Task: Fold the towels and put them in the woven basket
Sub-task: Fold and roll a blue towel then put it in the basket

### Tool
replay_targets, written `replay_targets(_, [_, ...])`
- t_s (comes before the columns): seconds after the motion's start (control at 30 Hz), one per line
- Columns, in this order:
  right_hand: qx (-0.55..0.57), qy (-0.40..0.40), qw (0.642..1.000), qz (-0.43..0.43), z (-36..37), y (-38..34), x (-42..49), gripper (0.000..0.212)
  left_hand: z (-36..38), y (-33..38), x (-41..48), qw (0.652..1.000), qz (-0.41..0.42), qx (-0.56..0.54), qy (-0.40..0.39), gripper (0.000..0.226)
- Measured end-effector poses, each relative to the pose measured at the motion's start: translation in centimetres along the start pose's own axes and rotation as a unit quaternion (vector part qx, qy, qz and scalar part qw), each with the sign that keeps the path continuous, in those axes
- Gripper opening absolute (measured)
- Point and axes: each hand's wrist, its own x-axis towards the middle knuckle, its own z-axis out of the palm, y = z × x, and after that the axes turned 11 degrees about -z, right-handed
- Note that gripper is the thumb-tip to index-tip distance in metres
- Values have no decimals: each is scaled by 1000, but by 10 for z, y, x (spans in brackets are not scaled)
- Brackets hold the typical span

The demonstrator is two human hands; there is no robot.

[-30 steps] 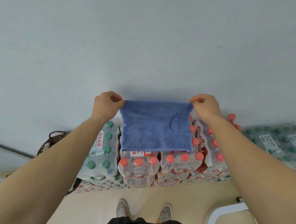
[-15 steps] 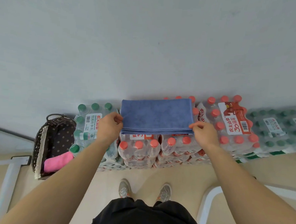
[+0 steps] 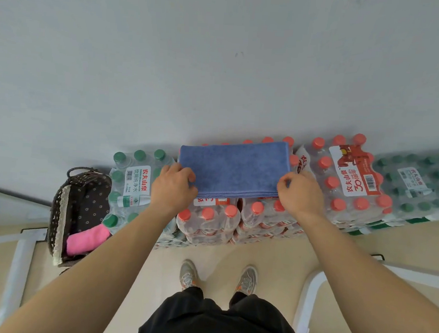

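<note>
A blue towel (image 3: pixel 235 167), folded into a flat rectangle, lies on top of the red-capped water bottle packs (image 3: pixel 209 217). My left hand (image 3: pixel 174 186) pinches its near left corner. At the near right corner my right hand (image 3: pixel 298 191) grips the layered edge. The dark woven basket (image 3: pixel 59 207) with a dotted lining stands on the floor at the left, apart from both hands. A folded pink towel (image 3: pixel 86 239) lies inside it at the near end.
Shrink-wrapped bottle packs line the wall: green-capped ones (image 3: pixel 134 181) beside the basket, red-capped ones (image 3: pixel 347 175) and more green ones (image 3: pixel 420 180) to the right. White metal frames (image 3: pixel 17 256) stand at both sides. My shoes (image 3: pixel 187 274) are on the beige floor.
The towel was held up hanging by its top corners; both hands brought it down and folded it flat on the bottle packs. The view tilted down, so the basket and pink towel now show.
</note>
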Motion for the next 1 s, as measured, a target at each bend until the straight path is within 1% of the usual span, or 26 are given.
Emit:
replay_targets(0.07, [-59,20,994,-91,3,-13,12,30,0,17,7,998,54,19,36,27])
replay_targets(0.13, [-112,5,976,-189,11,-30,27,46,5,36,16,991,114,32,54,40])
replay_targets(0.2, [-153,-24,953,-259,25,-44,41,60,17,53,25,983,167,56,47,53])
replay_targets(0.23, [-168,-45,945,-276,32,-48,46,65,25,59,30,980,182,76,29,58])
replay_targets(0.33, [-188,-107,937,-273,55,-40,55,74,51,59,38,975,194,105,-14,67])
replay_targets(0.4, [-184,-107,939,-269,61,-26,55,76,62,48,41,978,187,94,-21,71])
replay_targets(0.47, [-174,-88,946,-258,61,-13,54,80,67,36,41,982,171,77,-11,75])
replay_targets(0.57, [-163,-72,960,-217,58,5,53,83,68,22,40,988,143,66,4,78])
replay_targets(0.67, [-163,-72,967,-182,54,10,51,87,67,17,39,991,117,70,-1,78])
replay_targets(0.73, [-168,-85,966,-176,50,9,51,87,64,15,38,992,102,81,1,76])
replay_targets(0.87, [-175,-149,962,-145,39,-1,54,84,56,8,29,994,60,93,-17,74])
replay_targets(0.9, [-180,-151,963,-135,36,-8,54,84,53,6,26,994,50,92,-19,74])
replay_targets(0.93, [-185,-135,964,-135,35,-15,53,82,49,5,25,995,39,84,-22,73])
replay_targets(1.0, [-187,-71,963,-179,36,-39,46,74,39,3,26,998,16,44,-32,69])
